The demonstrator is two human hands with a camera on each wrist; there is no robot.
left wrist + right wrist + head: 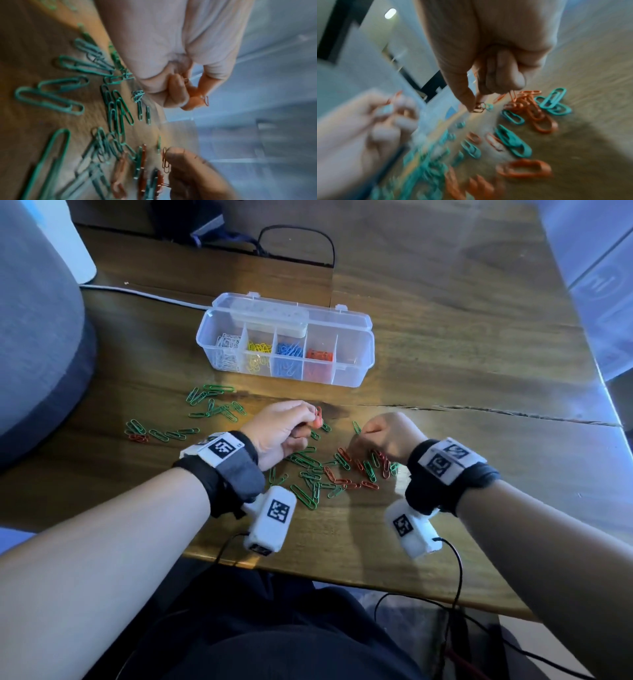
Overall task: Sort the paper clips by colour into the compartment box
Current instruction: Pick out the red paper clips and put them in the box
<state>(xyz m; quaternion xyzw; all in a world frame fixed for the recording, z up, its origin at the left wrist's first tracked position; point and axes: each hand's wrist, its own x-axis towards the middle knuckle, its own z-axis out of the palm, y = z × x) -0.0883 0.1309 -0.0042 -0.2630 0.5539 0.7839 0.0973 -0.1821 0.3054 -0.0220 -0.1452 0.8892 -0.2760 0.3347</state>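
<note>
A clear compartment box [352,371] stands open at the back of the table, holding white, yellow, blue and red clips in separate cells; its rightmost cell looks empty. Green paper clips [305,494] and red paper clips [346,481] lie mixed on the wood in front of me. My left hand [277,429] is raised a little and pinches a few red clips [318,418] at its fingertips [195,100]. My right hand [383,436] hovers over the pile with curled fingers holding red clips [478,106], which dangle from thumb and fingers.
More green clips [212,402] are scattered to the left, with a red one [138,438] among them. A grey rounded object [37,337] fills the left side. Cables [294,241] run along the back of the wooden table [479,364]. The table's front edge is close to my body.
</note>
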